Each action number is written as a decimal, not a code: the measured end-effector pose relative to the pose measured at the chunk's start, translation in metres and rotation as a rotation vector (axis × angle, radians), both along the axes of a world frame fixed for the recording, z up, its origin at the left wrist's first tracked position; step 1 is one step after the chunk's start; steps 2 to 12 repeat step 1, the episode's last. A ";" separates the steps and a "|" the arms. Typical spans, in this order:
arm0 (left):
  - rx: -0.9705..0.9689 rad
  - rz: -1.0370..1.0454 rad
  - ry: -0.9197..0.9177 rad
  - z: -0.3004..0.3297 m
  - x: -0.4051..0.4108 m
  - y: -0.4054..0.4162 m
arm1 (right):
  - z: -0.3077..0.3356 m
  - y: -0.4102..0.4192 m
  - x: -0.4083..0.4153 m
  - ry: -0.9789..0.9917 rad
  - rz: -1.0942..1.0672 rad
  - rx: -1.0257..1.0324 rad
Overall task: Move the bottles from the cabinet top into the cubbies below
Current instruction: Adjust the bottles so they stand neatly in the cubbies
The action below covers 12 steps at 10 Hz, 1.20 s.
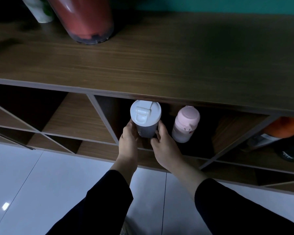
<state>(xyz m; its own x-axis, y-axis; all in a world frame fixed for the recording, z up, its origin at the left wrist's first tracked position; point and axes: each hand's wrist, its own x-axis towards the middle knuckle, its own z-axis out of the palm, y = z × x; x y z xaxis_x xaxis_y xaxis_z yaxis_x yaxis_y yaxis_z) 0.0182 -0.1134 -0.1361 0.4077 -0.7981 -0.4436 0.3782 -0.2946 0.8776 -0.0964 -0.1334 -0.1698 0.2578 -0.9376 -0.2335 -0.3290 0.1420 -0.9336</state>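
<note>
A grey tumbler with a white flip lid [145,116] stands upright at the mouth of the middle cubby [227,133], under the edge of the wooden cabinet top [159,56]. My left hand [128,139] grips its left side and my right hand [165,143] grips its right side. To its right in the same cubby stands a pink bottle [185,124], apart from my hands. A large red bottle [85,19] stands on the cabinet top at the back left.
The right cubby holds an orange-topped bottle [285,128] and a dark bottle [290,153]. A white pot with a green plant [39,11] sits at the top's far left. The left cubby [75,116] has a bare shelf. White floor tiles [32,184] lie below.
</note>
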 end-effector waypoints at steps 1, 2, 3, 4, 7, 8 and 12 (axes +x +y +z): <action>-0.016 0.019 0.042 -0.003 -0.003 -0.002 | -0.003 -0.001 -0.001 -0.012 -0.002 -0.019; -0.016 0.019 0.042 -0.003 -0.003 -0.002 | -0.003 -0.001 -0.001 -0.012 -0.002 -0.019; -0.016 0.019 0.042 -0.003 -0.003 -0.002 | -0.003 -0.001 -0.001 -0.012 -0.002 -0.019; -0.016 0.019 0.042 -0.003 -0.003 -0.002 | -0.003 -0.001 -0.001 -0.012 -0.002 -0.019; -0.016 0.019 0.042 -0.003 -0.003 -0.002 | -0.003 -0.001 -0.001 -0.012 -0.002 -0.019; -0.016 0.019 0.042 -0.003 -0.003 -0.002 | -0.003 -0.001 -0.001 -0.012 -0.002 -0.019; -0.016 0.019 0.042 -0.003 -0.003 -0.002 | -0.003 -0.001 -0.001 -0.012 -0.002 -0.019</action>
